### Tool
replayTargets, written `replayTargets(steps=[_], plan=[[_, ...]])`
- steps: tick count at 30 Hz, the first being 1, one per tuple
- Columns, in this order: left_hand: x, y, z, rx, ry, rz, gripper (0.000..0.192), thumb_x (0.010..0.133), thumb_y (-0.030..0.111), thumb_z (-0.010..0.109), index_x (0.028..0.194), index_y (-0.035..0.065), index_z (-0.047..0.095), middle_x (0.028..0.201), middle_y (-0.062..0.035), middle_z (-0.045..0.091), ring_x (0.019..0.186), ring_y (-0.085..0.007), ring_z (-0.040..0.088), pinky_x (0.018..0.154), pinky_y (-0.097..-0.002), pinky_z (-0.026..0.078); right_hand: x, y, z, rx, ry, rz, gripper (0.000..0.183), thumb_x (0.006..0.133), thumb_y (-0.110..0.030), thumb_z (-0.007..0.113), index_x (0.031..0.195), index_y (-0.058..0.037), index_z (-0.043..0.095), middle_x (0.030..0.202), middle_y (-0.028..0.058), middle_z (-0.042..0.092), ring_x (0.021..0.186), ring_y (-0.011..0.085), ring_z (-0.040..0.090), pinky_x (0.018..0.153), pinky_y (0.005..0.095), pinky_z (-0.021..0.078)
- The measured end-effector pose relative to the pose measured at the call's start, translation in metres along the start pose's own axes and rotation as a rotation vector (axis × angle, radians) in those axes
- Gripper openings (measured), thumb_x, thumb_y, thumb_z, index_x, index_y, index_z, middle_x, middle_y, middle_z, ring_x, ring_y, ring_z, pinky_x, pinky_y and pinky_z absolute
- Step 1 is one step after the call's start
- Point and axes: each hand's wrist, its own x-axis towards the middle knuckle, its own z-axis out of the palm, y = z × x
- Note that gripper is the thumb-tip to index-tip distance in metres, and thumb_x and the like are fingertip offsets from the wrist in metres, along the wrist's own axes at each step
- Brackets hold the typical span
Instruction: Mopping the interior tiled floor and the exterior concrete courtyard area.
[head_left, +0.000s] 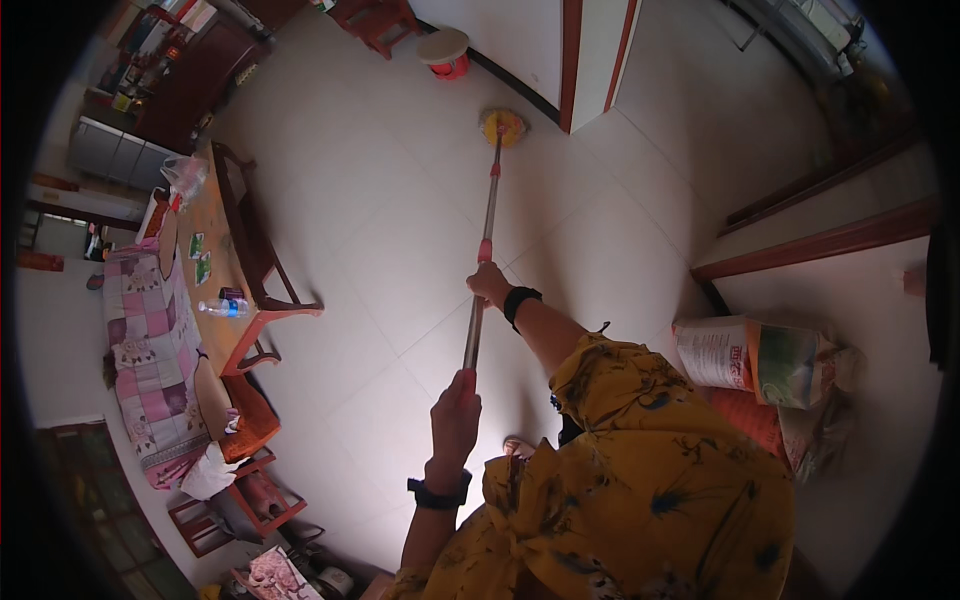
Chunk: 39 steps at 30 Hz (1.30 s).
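A long-handled mop (491, 202) with a metal pole and red joints reaches away from me across the tiled floor. Its round yellow and grey head (502, 127) lies flat on the tiles, close to a wall corner. My left hand (455, 420) is closed round the red grip at the near end of the pole. Further up, just below a red collar, my right hand (490, 284) grips the metal part. Both wrists wear black bands.
To the left stands a wooden table (214, 225) with a plastic bottle (223, 307), before a sofa with a patchwork cover (150, 337). A round-topped stool (442, 47) is by the wall (517, 37). Filled sacks (712, 352) rest at the right.
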Motion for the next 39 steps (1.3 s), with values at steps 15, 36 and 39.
replayTargets(steps=[15, 36, 39], plan=[[-0.281, -0.077, -0.218, 0.177, -0.269, -0.139, 0.036, 0.072, 0.002, 0.054, 0.107, 0.0009, 0.050, 0.067, -0.0112, 0.054, 0.058, -0.0163, 0.051, 0.056, -0.0266, 0.042, -0.254, 0.136, 0.180, 0.549, -0.142, 0.301, 0.046, 0.061, -0.006, 0.065, 0.090, -0.0049, 0.029, 0.068, 0.0054, 0.048, 0.063, 0.0191, 0.055, 0.064, 0.0407, 0.0488], [-0.416, -0.063, -0.271, 0.629, 0.053, 0.682, 0.006, 0.074, 0.002, 0.056, 0.076, -0.0037, 0.054, 0.063, -0.0065, 0.050, 0.056, -0.0157, 0.048, 0.048, -0.0264, 0.039, -0.431, 0.290, 0.219, 1.516, 0.401, 0.078, 0.022, 0.070, 0.004, 0.050, 0.087, 0.0078, 0.038, 0.074, 0.0162, 0.051, 0.060, 0.0304, 0.059, 0.050, 0.0392, 0.0540], [-0.416, -0.070, -0.243, 0.603, 0.133, 0.974, 0.007, 0.075, 0.002, 0.053, 0.071, -0.0040, 0.054, 0.062, -0.0086, 0.049, 0.056, -0.0185, 0.047, 0.049, -0.0285, 0.038, -0.469, 0.330, 0.200, 1.544, 0.531, 0.061, 0.017, 0.072, 0.002, 0.049, 0.085, 0.0093, 0.041, 0.076, 0.0164, 0.051, 0.060, 0.0284, 0.059, 0.051, 0.0365, 0.0541]])
